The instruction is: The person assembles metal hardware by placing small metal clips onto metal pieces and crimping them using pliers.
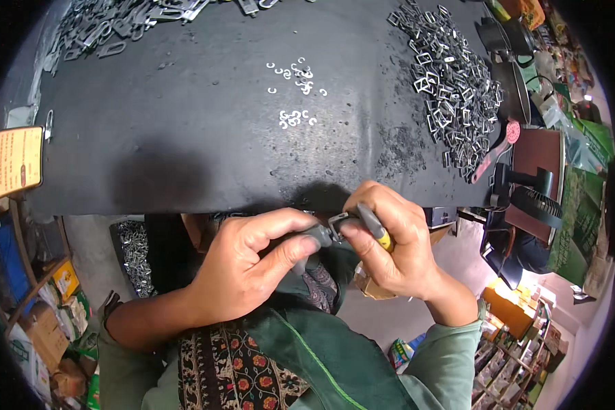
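Two hands, left hand (242,270), right hand (389,246), one buckle (339,222)

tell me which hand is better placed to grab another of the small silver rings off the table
Right, probably. The right hand is closer under the small silver rings on the dark table, though it grips a tool; the left hand holds the grey part.

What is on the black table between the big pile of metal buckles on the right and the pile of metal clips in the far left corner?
In the head view, small silver C-shaped rings lie scattered on the black table between the pile of rectangular metal buckles and the pile of grey metal clips.
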Available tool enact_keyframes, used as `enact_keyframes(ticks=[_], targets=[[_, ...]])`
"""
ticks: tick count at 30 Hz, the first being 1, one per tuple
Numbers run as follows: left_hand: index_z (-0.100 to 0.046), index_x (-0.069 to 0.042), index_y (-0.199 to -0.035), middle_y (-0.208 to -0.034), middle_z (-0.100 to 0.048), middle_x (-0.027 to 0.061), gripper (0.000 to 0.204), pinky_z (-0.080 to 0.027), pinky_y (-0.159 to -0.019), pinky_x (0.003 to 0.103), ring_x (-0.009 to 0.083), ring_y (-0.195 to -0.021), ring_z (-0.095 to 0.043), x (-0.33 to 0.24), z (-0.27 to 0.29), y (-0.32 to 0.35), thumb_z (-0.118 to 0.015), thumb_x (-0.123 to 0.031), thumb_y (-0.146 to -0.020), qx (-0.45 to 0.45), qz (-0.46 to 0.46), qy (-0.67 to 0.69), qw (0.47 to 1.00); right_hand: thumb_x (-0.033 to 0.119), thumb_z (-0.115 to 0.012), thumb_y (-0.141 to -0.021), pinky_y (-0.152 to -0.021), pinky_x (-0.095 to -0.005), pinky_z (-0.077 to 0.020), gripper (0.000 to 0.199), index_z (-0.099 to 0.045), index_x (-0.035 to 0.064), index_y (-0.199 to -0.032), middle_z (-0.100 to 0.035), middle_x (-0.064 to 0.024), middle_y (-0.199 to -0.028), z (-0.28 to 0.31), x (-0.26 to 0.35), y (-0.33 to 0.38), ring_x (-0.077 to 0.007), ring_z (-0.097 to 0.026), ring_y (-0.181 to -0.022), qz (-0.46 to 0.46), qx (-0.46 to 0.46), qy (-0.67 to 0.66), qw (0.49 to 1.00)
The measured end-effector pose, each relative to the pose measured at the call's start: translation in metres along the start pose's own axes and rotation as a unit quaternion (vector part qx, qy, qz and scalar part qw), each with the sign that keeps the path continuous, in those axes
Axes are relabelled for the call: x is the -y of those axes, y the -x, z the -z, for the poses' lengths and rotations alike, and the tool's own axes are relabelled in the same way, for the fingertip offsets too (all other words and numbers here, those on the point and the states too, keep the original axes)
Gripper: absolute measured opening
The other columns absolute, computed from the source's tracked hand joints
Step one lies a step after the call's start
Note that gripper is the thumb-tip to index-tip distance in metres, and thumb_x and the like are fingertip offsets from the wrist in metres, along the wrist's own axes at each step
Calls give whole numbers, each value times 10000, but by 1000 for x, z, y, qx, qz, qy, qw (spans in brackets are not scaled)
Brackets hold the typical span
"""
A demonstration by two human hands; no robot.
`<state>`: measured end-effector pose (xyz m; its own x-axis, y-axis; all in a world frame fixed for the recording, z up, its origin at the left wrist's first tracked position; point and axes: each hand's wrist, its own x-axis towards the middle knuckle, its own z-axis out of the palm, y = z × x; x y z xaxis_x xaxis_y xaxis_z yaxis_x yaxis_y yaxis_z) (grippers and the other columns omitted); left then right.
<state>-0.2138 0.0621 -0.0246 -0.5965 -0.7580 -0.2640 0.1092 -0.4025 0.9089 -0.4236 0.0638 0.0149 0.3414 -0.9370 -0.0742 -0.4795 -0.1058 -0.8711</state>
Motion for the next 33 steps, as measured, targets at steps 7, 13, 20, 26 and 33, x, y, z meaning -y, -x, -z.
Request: enact_keyframes(ticks=[7, 13, 20, 26, 33], targets=[[-625, 29, -1014, -726, -605, 19, 131, -426, -537, 240, 67, -608, -532, -8, 10, 1, -580, -75, -948, 78, 134, 126, 980, 49, -652, -869, -574, -330, -402, 110, -557, -3, -850, -497, -90, -704, -6, 9, 2, -231, -499, -618, -24, 25, -12, 999], [-610, 40, -963, -700, -606, 67, 91, -450, -542, 275, 106, -618, -574, 14, -4, 0, -623, -10, -889, -108, -230, -292, 922, 84, -622, -913, -575, -313, -390, 118, -549, 7, -860, -452, -83, -679, -24, 13, 12, -181, -443, -607, -181, -39, -111, 976], [-637, -5, -951, -683, -584, 151, 128, -457, -521, 308, 299, -572, -600, 0, 0, 6, -643, 2, -823, -63, -230, -453, 859, 142, -579, -965, -595, -270, -395, 137, -565, 17, -913, -538, -22, -712, -43, -1, 19, -105, -463, -633, -305, -76, -418, 852], [-645, -5, -1084, -739, -647, 49, 179, -440, -480, 238, 88, -612, -610, -6, 19, 7, -588, -17, -915, 77, 102, -52, 990, 185, -701, -860, -618, -384, -466, 231, -596, 5, -960, -556, -126, -723, -12, 3, 7, -259, -563, -643, -57, 38, 59, 996], [-641, 22, -1092, -810, -636, 16, 187, -466, -660, 216, 63, -700, -565, 8, 31, 20, -601, -79, -941, 73, 122, 49, 989, 282, -751, -745, -704, -399, -399, 276, -574, 88, -830, -489, -76, -805, 14, 3, -37, -261, -515, -811, 46, -89, 551, 828]])
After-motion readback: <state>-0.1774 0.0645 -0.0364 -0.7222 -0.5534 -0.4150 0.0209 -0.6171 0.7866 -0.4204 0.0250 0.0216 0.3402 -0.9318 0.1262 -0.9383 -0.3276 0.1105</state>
